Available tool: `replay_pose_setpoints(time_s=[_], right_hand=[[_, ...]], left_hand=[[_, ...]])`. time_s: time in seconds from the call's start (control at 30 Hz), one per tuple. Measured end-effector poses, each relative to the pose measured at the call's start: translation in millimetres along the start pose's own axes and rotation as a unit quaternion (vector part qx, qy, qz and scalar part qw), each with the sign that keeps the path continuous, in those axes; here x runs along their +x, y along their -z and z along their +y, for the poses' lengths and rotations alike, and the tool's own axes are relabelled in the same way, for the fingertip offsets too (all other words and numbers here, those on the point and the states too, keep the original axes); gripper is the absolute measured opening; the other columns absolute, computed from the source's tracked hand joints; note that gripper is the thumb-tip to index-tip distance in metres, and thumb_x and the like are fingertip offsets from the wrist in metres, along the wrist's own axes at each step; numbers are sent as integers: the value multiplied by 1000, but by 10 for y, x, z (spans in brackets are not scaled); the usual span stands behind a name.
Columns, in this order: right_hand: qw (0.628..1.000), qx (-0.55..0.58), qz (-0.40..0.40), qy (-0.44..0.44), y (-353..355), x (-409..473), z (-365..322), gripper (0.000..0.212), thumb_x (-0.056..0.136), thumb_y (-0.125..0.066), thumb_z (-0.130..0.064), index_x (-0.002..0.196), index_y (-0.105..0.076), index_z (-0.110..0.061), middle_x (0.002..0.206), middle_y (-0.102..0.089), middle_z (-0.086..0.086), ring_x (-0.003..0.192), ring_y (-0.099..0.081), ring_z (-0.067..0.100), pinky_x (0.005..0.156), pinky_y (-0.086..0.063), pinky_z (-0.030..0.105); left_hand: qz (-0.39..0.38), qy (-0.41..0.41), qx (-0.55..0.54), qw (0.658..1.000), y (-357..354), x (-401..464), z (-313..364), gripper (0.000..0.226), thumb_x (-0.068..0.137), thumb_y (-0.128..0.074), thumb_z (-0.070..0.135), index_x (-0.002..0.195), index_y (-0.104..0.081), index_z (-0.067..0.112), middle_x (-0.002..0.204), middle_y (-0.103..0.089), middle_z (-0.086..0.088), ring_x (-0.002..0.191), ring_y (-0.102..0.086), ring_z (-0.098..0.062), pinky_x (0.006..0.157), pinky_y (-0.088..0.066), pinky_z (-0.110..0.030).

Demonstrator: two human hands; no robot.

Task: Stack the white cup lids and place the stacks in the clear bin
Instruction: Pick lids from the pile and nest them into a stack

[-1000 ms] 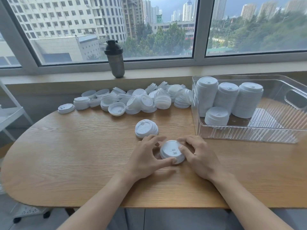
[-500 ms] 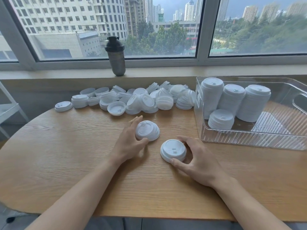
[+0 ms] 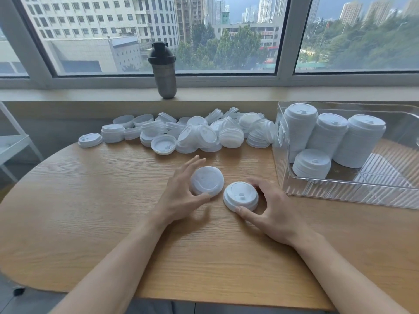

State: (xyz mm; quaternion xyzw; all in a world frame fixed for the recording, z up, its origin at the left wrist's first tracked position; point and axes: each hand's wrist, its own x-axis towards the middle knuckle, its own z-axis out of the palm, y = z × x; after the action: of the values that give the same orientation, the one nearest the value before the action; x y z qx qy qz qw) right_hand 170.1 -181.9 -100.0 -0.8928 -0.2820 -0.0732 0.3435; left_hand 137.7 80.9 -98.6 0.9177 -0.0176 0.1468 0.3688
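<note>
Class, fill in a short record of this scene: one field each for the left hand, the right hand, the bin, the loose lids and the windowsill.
left hand: left hand grips a small lid stack, tilted
right hand: right hand holds a second lid stack flat on the table
bin: clear bin holds three tall stacks and one short stack
loose lids: lid pile along the table's far edge
windowsill: dark shaker bottle

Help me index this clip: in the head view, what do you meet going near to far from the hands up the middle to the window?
Right hand gripping a short lid stack → left hand holding a tilted lid stack → heap of loose lids → shaker bottle on the sill.
</note>
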Motion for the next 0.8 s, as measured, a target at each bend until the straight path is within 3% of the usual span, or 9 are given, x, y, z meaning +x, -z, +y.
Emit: replay_pose_setpoints(time_s=[0.13,0.2,0.3,0.37,0.5,0.63,0.7,0.8], right_hand=[[1000,0,-4,-4,-3,-14,9,72,77,-79,-55,139,-49,-34,123,-48,-30,122,-46,-1,103,-38,22],[1000,4,-4,-5,-1,-24,17,73,77,-79,-56,139,-49,-34,122,-50,-29,121,-48,1,104,-41,26],[1000,10,0,-3,-8,-32,24,74,76,-80,-57,139,-50,-33,124,-52,-27,122,-49,1,106,-43,29],[1000,9,2,-1,-6,-34,21,73,76,-80,-55,139,-51,-33,123,-51,-29,122,-49,0,106,-43,29],[1000,9,-1,0,4,-39,21,72,76,-81,-55,138,-50,-36,119,-45,-37,122,-48,0,106,-42,27],[1000,7,-3,3,6,-36,33,73,75,-80,-56,139,-50,-35,117,-42,-42,122,-48,-1,106,-41,25],[1000,7,-6,4,5,-37,32,74,75,-81,-56,139,-50,-35,117,-41,-43,122,-48,-1,106,-41,25],[1000,14,-12,4,11,-37,26,76,73,-78,-59,139,-52,-32,119,-45,-38,123,-49,-1,108,-42,28]], left_hand=[[8,-11,-19,1000,8,-31,-25,86,73,-80,31,149,-42,45,142,-47,20,136,-37,-1,121,-32,-39],[41,-17,-4,999,-34,-43,-33,85,74,-88,44,147,-45,43,135,-49,15,130,-41,-3,114,-36,-34],[42,2,26,999,-59,-66,-11,98,63,-81,74,148,-39,50,129,-43,11,127,-40,-7,106,-36,-28],[28,-6,41,999,-40,-83,3,99,62,-76,80,149,-39,50,134,-42,11,132,-36,-6,109,-34,-28],[-9,-29,-1,1000,39,-95,26,85,72,-69,44,152,-41,42,157,-35,23,146,-24,4,121,-24,-31],[10,-10,-27,1000,43,-102,1,83,77,-79,26,151,-44,35,141,-54,19,134,-39,7,116,-34,-26],[22,-3,-21,1000,25,-95,-13,84,77,-87,26,150,-45,30,134,-54,16,129,-43,2,111,-34,-18],[13,17,-12,1000,14,-86,-13,95,69,-92,46,150,-47,25,129,-47,10,125,-44,-2,104,-34,-8]])
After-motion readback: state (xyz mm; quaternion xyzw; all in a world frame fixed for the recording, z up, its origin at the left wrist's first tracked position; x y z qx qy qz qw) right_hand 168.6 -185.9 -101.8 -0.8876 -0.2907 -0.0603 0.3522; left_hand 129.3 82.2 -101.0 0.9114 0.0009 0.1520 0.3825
